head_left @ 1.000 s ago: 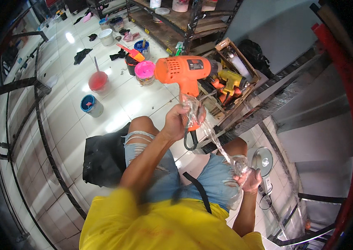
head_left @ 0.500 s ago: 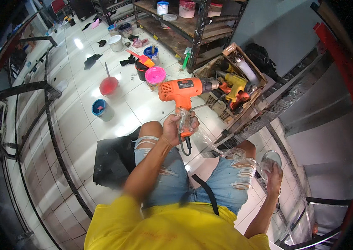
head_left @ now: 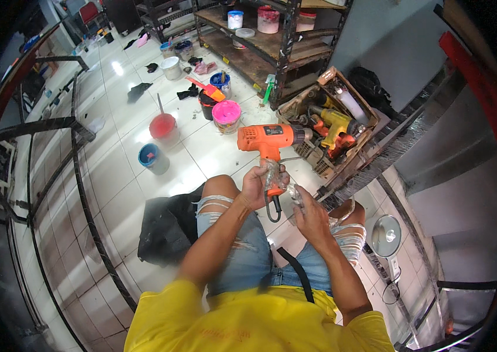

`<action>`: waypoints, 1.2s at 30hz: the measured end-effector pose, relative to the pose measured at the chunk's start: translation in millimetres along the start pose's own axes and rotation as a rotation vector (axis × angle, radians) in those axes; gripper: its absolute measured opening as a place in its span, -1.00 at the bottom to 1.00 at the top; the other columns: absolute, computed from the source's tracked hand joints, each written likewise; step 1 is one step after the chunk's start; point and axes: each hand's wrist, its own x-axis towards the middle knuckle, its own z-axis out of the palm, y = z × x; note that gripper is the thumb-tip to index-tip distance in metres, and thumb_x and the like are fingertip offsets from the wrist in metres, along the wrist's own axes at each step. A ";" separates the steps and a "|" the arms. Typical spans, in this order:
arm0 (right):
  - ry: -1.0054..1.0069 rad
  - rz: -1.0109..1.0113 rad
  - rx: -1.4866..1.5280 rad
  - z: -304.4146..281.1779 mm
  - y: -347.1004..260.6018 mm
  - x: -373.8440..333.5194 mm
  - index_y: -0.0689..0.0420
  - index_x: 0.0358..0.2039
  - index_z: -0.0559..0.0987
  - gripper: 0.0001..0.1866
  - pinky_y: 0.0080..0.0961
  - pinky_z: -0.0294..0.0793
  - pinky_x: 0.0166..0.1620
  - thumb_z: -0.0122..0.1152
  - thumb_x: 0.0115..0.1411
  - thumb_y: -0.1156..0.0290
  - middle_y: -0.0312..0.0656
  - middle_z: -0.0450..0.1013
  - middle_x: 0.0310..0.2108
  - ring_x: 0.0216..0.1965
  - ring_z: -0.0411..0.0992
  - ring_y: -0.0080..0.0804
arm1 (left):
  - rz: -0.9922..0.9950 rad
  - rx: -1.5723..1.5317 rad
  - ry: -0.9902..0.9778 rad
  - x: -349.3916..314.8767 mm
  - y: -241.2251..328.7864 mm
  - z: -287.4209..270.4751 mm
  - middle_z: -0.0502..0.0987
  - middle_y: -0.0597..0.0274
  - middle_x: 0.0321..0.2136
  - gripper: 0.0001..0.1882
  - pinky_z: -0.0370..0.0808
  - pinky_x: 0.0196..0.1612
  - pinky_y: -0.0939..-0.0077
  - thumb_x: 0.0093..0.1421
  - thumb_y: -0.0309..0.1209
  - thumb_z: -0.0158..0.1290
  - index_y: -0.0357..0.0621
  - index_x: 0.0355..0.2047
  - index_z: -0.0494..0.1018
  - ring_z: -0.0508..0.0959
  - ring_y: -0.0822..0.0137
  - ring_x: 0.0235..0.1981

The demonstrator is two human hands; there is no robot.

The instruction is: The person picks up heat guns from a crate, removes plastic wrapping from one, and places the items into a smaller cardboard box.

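Observation:
An orange heat gun (head_left: 266, 137) is held up over my lap, its metal nozzle pointing right. My left hand (head_left: 253, 188) is wrapped around its handle, where crinkled clear plastic film (head_left: 272, 173) covers the grip. A dark power cord (head_left: 270, 212) loops from the handle's bottom. Close to the handle's right side, my right hand (head_left: 312, 218) pinches a loose part of the film. More clear film trails over my right knee. Beside that knee, a round pan-like thing with a shiny lid and knob (head_left: 387, 236) lies on the floor, a pale handle and cord attached.
A crate of power tools (head_left: 336, 120) stands ahead on the right, by a metal shelf (head_left: 242, 35) with paint tubs. Several paint buckets, including a pink one (head_left: 226, 114) and a blue one (head_left: 152, 157), stand on the tiles. Black metal frames (head_left: 75, 193) run along the left.
My right hand has left the round lidded thing and come up to the heat gun's handle, holding the film. The heat gun sits slightly lower and further right in the picture.

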 end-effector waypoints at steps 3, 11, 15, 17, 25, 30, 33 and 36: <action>-0.044 0.057 -0.092 7.2 14.1 0.1 0.18 -0.03 0.45 -0.69 -0.20 0.47 -0.21 -0.03 0.19 0.49 0.11 0.49 -0.21 -0.21 0.48 0.09 | 0.003 -0.014 0.035 -0.4 -2.0 -0.6 0.46 -0.02 -0.29 -0.52 0.46 -0.11 0.34 0.06 -0.13 0.00 -0.25 -0.14 0.35 0.49 0.15 -0.18; -0.150 0.068 -0.194 34.9 34.7 -8.4 0.18 -0.19 0.45 -0.77 -0.08 0.46 -0.26 -0.16 0.21 0.44 0.10 0.49 -0.33 -0.32 0.48 0.14 | 0.079 0.120 0.101 0.6 -7.1 3.9 0.51 -0.12 -0.19 -0.66 0.38 0.00 0.29 0.09 -0.21 -0.12 -0.20 -0.23 0.36 0.50 0.11 -0.09; -0.213 0.024 -0.189 41.6 31.1 -20.8 0.22 -0.27 0.46 -0.77 -0.04 0.45 -0.26 -0.18 0.24 0.43 0.12 0.48 -0.36 -0.33 0.47 0.16 | 0.011 0.143 0.106 0.8 -6.9 -8.1 0.53 -0.15 -0.20 -0.64 0.36 0.01 0.32 0.10 -0.19 -0.15 -0.21 -0.23 0.36 0.51 0.12 -0.10; -0.264 0.019 -0.237 46.4 40.5 -23.3 0.24 -0.30 0.47 -0.78 -0.04 0.44 -0.29 -0.17 0.24 0.43 0.14 0.48 -0.37 -0.36 0.47 0.16 | 0.009 0.159 0.150 0.2 -9.8 0.5 0.54 -0.11 -0.28 -0.61 0.38 -0.01 0.31 0.10 -0.14 -0.13 -0.22 -0.25 0.36 0.51 0.14 -0.10; -0.575 0.022 -0.121 58.4 39.6 -35.5 0.26 -0.13 0.46 -0.68 -0.08 0.45 -0.18 0.03 0.21 0.30 0.17 0.48 -0.26 -0.24 0.48 0.11 | -0.011 0.002 0.199 5.3 -12.7 -8.6 0.52 -0.02 -0.21 -0.59 0.41 -0.04 0.26 0.12 -0.07 -0.05 -0.12 -0.18 0.36 0.50 0.15 -0.08; -0.091 0.089 -0.120 55.4 34.5 -24.3 0.42 0.07 0.33 -0.34 -0.11 0.33 0.07 0.15 0.15 0.10 0.32 0.30 0.03 0.00 0.37 0.18 | 0.032 0.083 0.124 5.6 -7.1 3.3 0.49 0.03 -0.07 -0.60 0.35 0.09 0.24 0.14 -0.13 0.02 -0.07 -0.10 0.31 0.45 0.19 0.04; 0.123 0.028 -0.266 42.9 28.1 -11.4 0.46 0.08 0.30 -0.28 -0.09 0.25 0.14 0.17 0.14 0.07 0.33 0.25 0.08 0.03 0.34 0.19 | 0.017 0.117 0.113 2.6 -10.1 1.1 0.46 0.03 0.00 -0.60 0.30 0.15 0.24 0.16 -0.16 0.04 -0.06 -0.06 0.31 0.42 0.20 0.08; -0.046 0.011 -0.248 31.5 24.2 -2.0 0.42 0.06 0.34 -0.36 -0.06 0.25 0.12 0.12 0.18 0.10 0.26 0.37 -0.01 -0.02 0.40 0.12 | 0.000 0.127 0.095 2.8 -15.2 -2.8 0.45 0.04 0.02 -0.60 0.28 0.18 0.24 0.17 -0.19 0.06 -0.07 -0.04 0.32 0.41 0.23 0.09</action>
